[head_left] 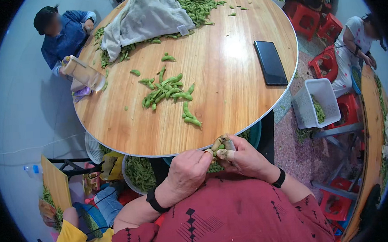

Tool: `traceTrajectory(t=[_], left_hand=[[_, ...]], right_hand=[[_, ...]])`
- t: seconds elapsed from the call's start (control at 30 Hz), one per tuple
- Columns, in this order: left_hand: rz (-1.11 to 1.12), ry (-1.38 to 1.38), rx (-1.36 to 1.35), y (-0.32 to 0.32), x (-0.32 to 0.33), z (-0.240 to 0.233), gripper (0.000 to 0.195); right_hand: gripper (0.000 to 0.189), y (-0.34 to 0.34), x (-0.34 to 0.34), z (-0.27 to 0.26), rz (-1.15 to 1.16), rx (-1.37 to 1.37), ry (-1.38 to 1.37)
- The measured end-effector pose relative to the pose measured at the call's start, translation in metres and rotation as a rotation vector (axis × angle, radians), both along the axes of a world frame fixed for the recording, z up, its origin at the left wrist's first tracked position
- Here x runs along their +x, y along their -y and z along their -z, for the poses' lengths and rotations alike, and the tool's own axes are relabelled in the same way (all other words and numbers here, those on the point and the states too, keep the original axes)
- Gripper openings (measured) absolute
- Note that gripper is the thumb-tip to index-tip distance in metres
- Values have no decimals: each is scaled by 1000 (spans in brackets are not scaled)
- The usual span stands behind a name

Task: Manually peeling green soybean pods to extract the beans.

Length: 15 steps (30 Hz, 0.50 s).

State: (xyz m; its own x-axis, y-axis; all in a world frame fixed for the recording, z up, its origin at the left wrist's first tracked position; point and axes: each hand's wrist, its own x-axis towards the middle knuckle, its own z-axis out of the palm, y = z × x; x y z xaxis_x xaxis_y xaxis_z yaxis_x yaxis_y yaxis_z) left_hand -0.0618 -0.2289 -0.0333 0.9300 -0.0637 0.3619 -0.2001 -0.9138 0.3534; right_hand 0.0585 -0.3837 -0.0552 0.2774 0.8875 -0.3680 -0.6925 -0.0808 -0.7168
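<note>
A green soybean pod (220, 147) is pinched between my two hands just beyond the table's near edge. My left hand (189, 170) grips one end with thumb and fingers. My right hand (243, 156), with stained coverings on its thumb and fingers, holds the other side; these fingers partly hide the pod. Below the hands, shelled green beans (215, 167) show in a container that is mostly hidden. A small heap of soybean pods (164, 91) lies on the round wooden table (226, 112) in front of me, with a few loose pods around it.
A white cloth (149, 18) partly covers a large pod pile (197, 5). A black smartphone (270, 63) lies at the right; a clear plastic jug (84, 74) stands at the left edge. A bucket of pods (139, 173) is below left. People sit nearby, by red stools (303, 18) and a white basket (323, 104).
</note>
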Motion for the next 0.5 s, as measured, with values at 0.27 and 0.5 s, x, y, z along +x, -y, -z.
traceTrajectory(t=[0.27,0.5], left_hand=[[-55,-237,-520,-7,-3,3,8],[-242,-525,-1011,-4,-4,5,11]], right_hand=[[18,-1,-5,8,25,-22,489],[26,-5,-8,8,94,51,970]])
